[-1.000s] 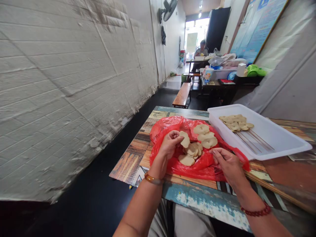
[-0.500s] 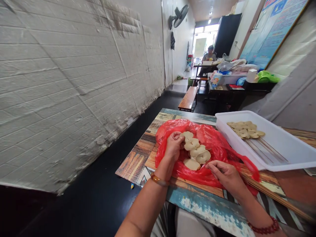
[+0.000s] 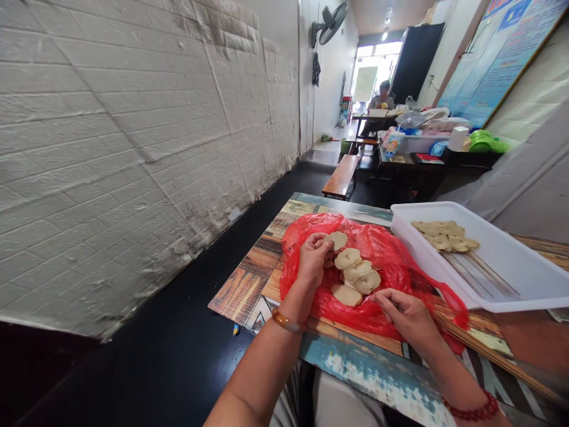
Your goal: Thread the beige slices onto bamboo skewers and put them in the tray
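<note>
My left hand [image 3: 315, 254] pinches a thin, round beige slice [image 3: 338, 240] by its edge, just beyond a row of similar slices. My right hand [image 3: 399, 306] is closed at the near end of that row, fingertips pinched on a thin skewer [image 3: 374, 295] that is mostly hidden. Several overlapping slices [image 3: 357, 272] appear threaded on it. Another slice [image 3: 347, 295] lies below them on a crumpled red plastic bag [image 3: 306, 230]. The bag is spread over the wood-patterned table [image 3: 246, 283].
A white tray [image 3: 528, 270] at the right holds skewered slices [image 3: 447, 235]. A bundle of bare skewers [image 3: 498, 356] lies by my right forearm. Beyond stand a bench [image 3: 341, 176], a cluttered table with a green basket [image 3: 482, 142], and a seated person [image 3: 383, 101].
The slice in my left hand has moved slightly up, leaving a gap to the row. My right hand stays nearly still. The view has shifted a little.
</note>
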{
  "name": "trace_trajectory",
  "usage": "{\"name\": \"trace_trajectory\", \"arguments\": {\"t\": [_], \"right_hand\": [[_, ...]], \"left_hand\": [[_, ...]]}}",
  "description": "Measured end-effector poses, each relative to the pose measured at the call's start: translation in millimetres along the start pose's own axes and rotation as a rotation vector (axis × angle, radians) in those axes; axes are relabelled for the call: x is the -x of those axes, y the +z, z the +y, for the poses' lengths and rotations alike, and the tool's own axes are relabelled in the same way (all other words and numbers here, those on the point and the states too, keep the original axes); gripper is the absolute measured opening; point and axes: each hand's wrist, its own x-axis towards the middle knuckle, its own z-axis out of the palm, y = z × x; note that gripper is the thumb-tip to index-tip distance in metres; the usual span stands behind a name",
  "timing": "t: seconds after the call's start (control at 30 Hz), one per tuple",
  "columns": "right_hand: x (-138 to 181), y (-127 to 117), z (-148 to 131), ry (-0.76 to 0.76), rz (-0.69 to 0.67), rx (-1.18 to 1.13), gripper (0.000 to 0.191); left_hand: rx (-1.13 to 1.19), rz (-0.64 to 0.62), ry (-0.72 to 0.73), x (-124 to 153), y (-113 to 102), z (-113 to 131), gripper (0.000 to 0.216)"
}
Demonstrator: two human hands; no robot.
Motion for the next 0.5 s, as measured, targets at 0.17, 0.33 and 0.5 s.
{"name": "trace_trajectory", "arguments": {"t": [0.17, 0.33, 0.5], "right_hand": [[-1.4, 0.6, 4.3, 0.015, -0.016, 0.026, 0.037], [-2.3, 0.9, 4.3, 0.014, 0.001, 0.036, 0.035], [-2.1, 1.7, 1.3, 0.023, -0.004, 0.026, 0.034]], "left_hand": [[-0.016, -0.001, 0.018, 1.1, 0.8, 0.0, 0.033], [-0.063, -0.005, 0.026, 1.9, 0.3, -1.3, 0.033], [-0.086, -0.013, 0.043, 2.3, 0.0, -2.2, 0.032]]}}
